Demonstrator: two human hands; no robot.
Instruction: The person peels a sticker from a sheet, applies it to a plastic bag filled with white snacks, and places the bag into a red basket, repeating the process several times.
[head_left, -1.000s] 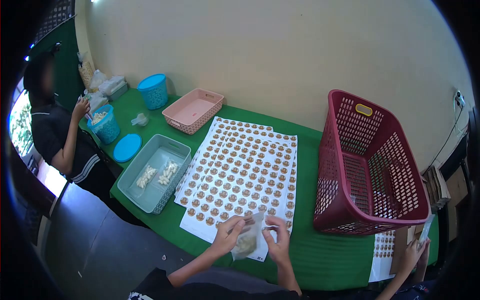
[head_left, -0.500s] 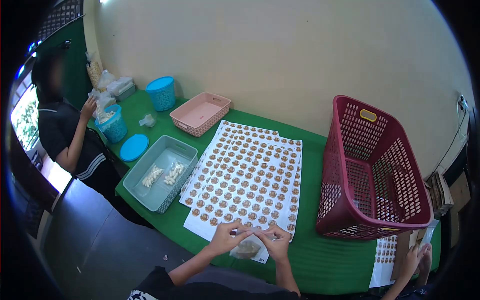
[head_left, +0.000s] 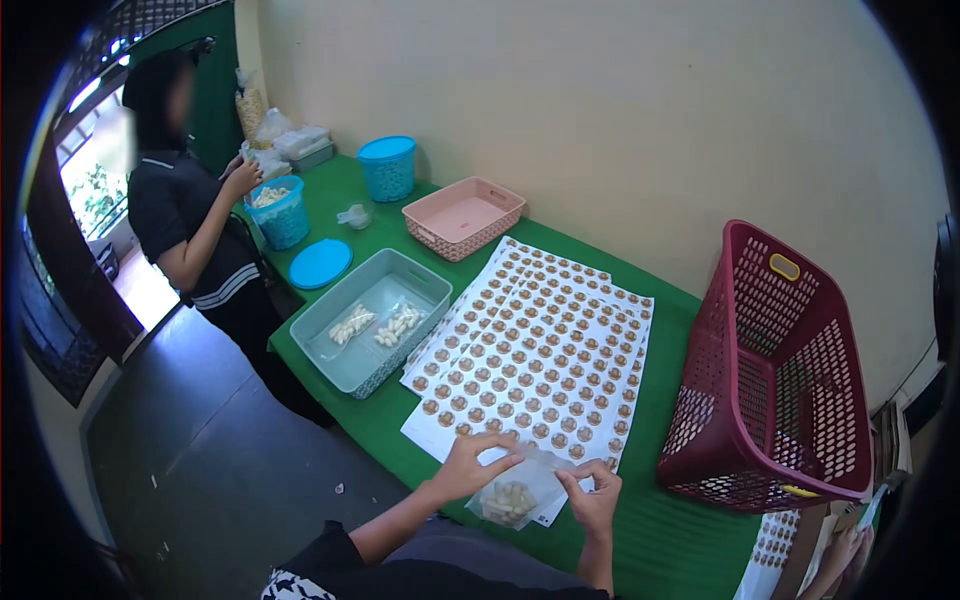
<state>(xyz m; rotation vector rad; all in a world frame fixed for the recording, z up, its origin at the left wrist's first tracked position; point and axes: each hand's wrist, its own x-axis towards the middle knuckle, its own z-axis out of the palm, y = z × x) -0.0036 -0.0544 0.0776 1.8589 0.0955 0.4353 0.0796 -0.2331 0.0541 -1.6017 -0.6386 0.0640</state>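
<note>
My left hand (head_left: 474, 468) pinches the top edge of a clear plastic bag (head_left: 508, 503) at its left side. With closed fingertips, my right hand (head_left: 592, 490) grips the same edge at the right. Pale, whitish pieces fill the bottom of the bag, which hangs between my hands over the near end of the sticker sheets (head_left: 545, 350). These white sheets carry rows of round brown labels and overlap on the green table. Beyond them to the left, a pale teal basket (head_left: 372, 378) contains two similar filled bags (head_left: 352, 325).
A tall maroon basket (head_left: 775, 475) stands at right, with another person's hands (head_left: 842, 555) below it. A pink basket (head_left: 462, 222), lidded blue tub (head_left: 387, 172) and blue lid (head_left: 320, 263) lie farther back. At left, a person (head_left: 195, 215) stands by an open blue tub (head_left: 281, 221).
My hands have moved apart along the bag's top edge, and the bag is spread wider with its contents clearer. My view has shifted left, so the table things appear farther right.
</note>
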